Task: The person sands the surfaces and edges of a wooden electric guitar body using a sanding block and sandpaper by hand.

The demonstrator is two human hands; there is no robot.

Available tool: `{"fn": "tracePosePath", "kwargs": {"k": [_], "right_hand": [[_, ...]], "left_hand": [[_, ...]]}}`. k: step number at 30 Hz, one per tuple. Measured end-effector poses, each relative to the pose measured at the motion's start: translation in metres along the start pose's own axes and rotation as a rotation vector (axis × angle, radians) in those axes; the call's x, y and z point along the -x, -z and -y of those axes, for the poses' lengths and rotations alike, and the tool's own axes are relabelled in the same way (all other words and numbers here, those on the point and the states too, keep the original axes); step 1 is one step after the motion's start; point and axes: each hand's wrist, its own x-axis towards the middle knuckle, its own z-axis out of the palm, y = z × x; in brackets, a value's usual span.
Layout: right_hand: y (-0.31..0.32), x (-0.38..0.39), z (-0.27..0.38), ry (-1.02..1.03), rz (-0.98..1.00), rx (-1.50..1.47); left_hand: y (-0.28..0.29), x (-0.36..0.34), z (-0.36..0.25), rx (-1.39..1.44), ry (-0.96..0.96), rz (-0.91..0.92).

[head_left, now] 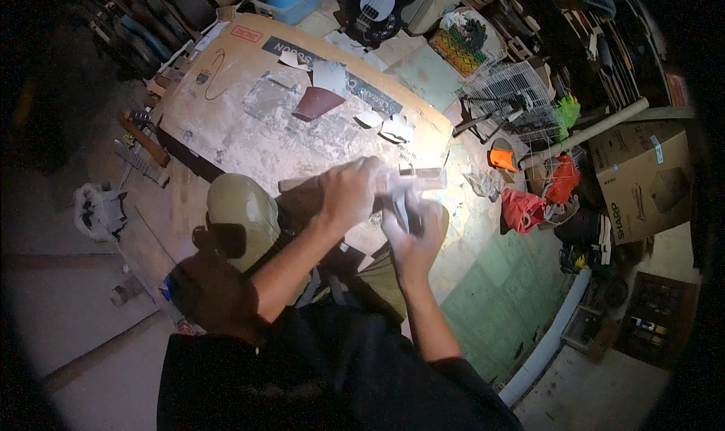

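Observation:
A long brown wooden piece (296, 184) lies crosswise above my lap, its narrow right end (432, 177) sticking out past my hands. My left hand (349, 194) is closed round its middle, knuckles up. Just to the right, my right hand (417, 233) is closed on a pale folded piece of sandpaper (401, 207) held against the wood; motion smears this hand and the sheet. Beyond my hands, a maroon sandpaper sheet (319, 104) and several pale curled scraps (396, 129) lie on dusty flattened cardboard (249, 140).
My olive-clad knee (240, 212) rises at the left of the cardboard. To the right are a white wire rack (517, 98), red bags (523, 209) and a large cardboard box (646, 182). A black guitar body (376, 15) stands at the back, near a blue tub (291, 0).

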Motion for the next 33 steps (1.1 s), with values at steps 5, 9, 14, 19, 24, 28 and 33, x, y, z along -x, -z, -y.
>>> {"fn": "tracePosePath", "kwargs": {"k": [5,9,14,19,24,28,33], "right_hand": [[-0.002,-0.017,0.009,-0.182,0.077,0.049],[-0.018,-0.03,-0.005,-0.173,0.046,-0.019],[-0.004,-0.004,0.0,-0.042,0.011,-0.076],[-0.02,-0.047,0.007,-0.181,0.09,0.046],[-0.017,-0.03,-0.013,-0.063,0.035,0.018],[-0.012,-0.033,0.005,-0.155,0.081,0.072],[-0.023,-0.049,-0.005,-0.154,0.038,-0.006]], "left_hand": [[0.005,0.0,0.003,-0.018,0.031,0.081],[-0.001,0.009,0.004,-0.049,0.024,0.047],[0.001,0.004,-0.001,-0.024,-0.002,0.027],[0.005,0.005,0.001,-0.131,0.045,0.103],[-0.004,-0.001,0.007,-0.056,0.019,0.061],[0.008,-0.013,0.002,-0.072,0.067,0.123],[0.003,-0.005,0.004,-0.07,0.062,0.094]]}}
